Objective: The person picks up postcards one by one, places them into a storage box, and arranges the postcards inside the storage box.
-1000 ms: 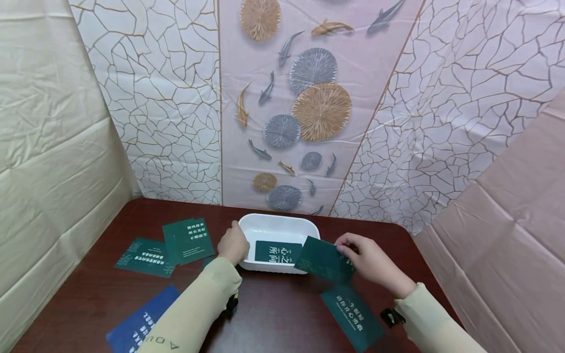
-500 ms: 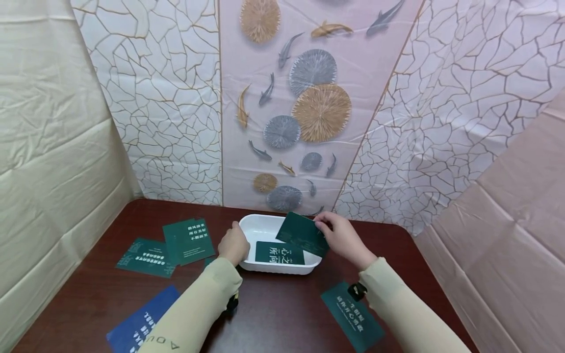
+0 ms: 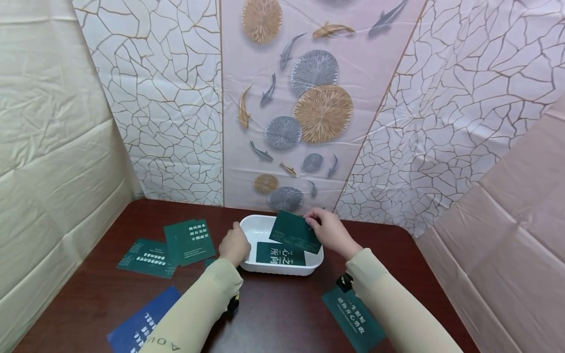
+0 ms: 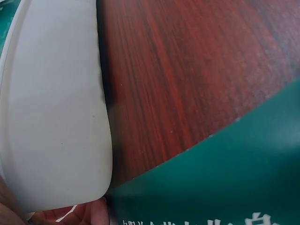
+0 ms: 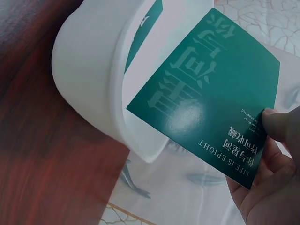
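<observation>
A white plastic tub stands near the back of the dark red table, with a green card bearing white characters lying inside. My left hand grips the tub's left end; in the left wrist view its fingertips show at the wall's lower corner. Between thumb and fingers, my right hand pinches a second green card by its edge, tilted over the tub's right half. In the right wrist view this green card has pale printed characters, and my right thumb presses its face.
Left of the tub lie overlapping green cards, another green card and, closer in, a blue card. One more green card lies at front right, partly under my right sleeve. Patterned cloth walls enclose the table.
My right hand has carried its green card left and away from me, from beside the tub's right end to over it. My left hand keeps its hold on the tub.
</observation>
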{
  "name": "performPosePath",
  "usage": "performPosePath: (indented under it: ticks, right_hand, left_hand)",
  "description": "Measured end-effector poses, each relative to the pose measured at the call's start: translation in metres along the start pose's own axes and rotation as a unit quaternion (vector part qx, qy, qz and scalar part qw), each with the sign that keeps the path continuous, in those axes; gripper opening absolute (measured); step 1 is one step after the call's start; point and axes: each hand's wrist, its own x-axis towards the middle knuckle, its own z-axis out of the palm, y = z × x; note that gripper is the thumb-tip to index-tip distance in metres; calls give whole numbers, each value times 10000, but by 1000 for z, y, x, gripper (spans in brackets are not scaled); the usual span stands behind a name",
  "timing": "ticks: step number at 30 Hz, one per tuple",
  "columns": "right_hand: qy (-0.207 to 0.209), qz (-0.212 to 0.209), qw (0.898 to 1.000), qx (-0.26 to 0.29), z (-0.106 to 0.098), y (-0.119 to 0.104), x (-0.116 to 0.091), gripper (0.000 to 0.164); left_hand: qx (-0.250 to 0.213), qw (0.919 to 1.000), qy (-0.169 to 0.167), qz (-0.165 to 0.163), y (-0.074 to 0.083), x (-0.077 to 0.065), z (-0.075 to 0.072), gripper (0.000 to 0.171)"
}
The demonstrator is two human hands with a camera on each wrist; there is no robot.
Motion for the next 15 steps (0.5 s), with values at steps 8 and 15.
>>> performPosePath:
  ticks: [8, 15]
  right_hand:
    - [-475, -55, 9988, 100, 26, 1, 16, 10]
    - [-945, -164, 9952, 170, 40, -1, 24, 9]
  left_hand:
    - [61, 10000, -40, -24, -1, 1, 1, 73]
    - [79, 10000, -13, 10, 0, 0, 0, 73]
